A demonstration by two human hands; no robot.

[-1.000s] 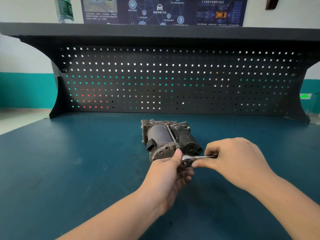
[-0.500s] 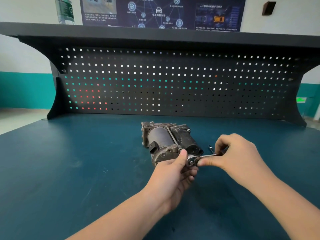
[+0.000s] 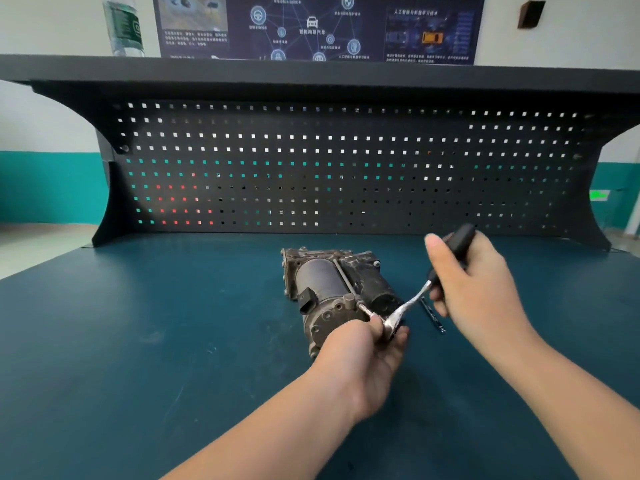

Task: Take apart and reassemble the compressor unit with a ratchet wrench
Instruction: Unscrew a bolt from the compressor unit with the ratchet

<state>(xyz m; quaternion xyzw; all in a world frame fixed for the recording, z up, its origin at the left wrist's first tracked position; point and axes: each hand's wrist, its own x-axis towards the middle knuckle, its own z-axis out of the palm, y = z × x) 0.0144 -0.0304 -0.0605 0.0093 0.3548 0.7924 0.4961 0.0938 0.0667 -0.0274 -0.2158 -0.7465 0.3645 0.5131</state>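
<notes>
The grey, worn compressor unit (image 3: 332,289) lies on the dark blue bench top (image 3: 138,341), its round end cap facing me. A ratchet wrench (image 3: 410,303) with a black handle points up and to the right; its silver head sits on a socket at a long bolt on the compressor's near end. My right hand (image 3: 474,282) grips the black handle. My left hand (image 3: 367,355) holds the wrench head and socket from below, at the compressor's front.
A slim dark bolt (image 3: 433,315) lies on the bench just right of the compressor, under my right hand. A black pegboard back panel (image 3: 311,168) with a shelf above closes the far side. A plastic bottle (image 3: 123,26) stands on that shelf at left.
My right hand slid from near the wrench head out to the black handle and swung it up and away from me. My left hand stayed at the wrench head.
</notes>
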